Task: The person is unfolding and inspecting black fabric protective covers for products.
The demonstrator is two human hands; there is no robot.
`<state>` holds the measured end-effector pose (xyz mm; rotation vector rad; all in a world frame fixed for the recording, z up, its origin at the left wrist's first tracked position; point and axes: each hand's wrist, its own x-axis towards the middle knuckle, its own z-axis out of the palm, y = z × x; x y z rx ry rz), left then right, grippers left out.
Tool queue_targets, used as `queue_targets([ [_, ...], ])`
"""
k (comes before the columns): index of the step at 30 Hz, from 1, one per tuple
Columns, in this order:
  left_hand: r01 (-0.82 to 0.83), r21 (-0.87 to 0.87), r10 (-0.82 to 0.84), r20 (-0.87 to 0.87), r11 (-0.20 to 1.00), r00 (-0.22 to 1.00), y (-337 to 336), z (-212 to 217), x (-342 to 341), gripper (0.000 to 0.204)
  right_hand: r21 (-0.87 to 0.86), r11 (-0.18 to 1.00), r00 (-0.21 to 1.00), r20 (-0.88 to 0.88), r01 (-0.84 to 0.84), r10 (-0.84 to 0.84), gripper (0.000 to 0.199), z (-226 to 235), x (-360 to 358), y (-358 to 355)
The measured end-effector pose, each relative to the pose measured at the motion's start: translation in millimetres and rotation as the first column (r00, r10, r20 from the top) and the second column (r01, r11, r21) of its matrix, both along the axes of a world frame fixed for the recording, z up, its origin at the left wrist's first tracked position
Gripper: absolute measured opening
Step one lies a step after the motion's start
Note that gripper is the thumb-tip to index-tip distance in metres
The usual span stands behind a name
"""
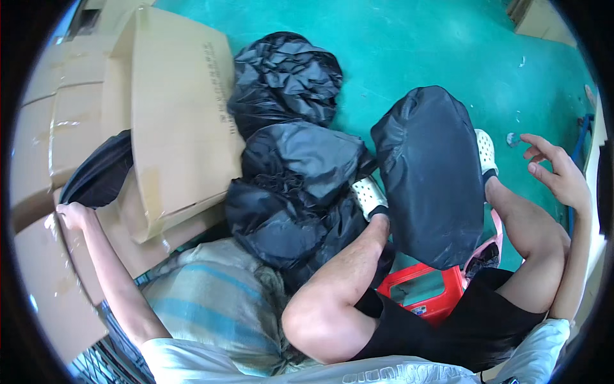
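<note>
At the far left my left hand (73,216) is closed on the near end of a black fabric piece (101,169). The piece's other end reaches to the side of an open cardboard box (182,121), whose inside is mostly hidden. Off to the right, my right hand (558,174) is raised beside my knee, fingers apart, holding nothing. A smooth, stuffed black fabric bundle (430,179) stands between my lower legs, and neither hand touches it.
Crumpled black fabric bundles (288,83) lie along the box's right side. A striped woven sack (211,294) bulges beside my left knee. Red plastic stool (425,288) parts show between my thighs. Stacked cartons (80,121) line the left; another carton (543,22) stands far right.
</note>
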<state>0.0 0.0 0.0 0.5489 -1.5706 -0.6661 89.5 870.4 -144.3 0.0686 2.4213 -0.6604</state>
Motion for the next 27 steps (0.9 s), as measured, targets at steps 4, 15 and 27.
queue_targets([
  [4, 0.271, 0.014, -0.271, -0.024, 0.963, 0.962, 38.9, 116.6, 47.5, 0.048, -0.128, 0.987, 0.989, -0.126, -0.096, 0.080, 0.051, -14.1, 10.5, -6.0],
  [15, 0.707, 0.395, -0.809, 0.244, 0.586, 0.534, 399.8, 78.6, 196.2, 0.033, -0.776, 0.545, 0.876, -0.021, -0.318, 0.482, 0.059, 14.0, 69.6, -115.4],
  [27, 0.923, 0.080, -0.431, 0.867, -0.377, -0.252, 668.2, -40.8, 287.5, 0.020, -0.858, 0.245, 0.890, 0.451, 0.451, -0.062, 0.047, 12.0, 81.7, -108.4],
])
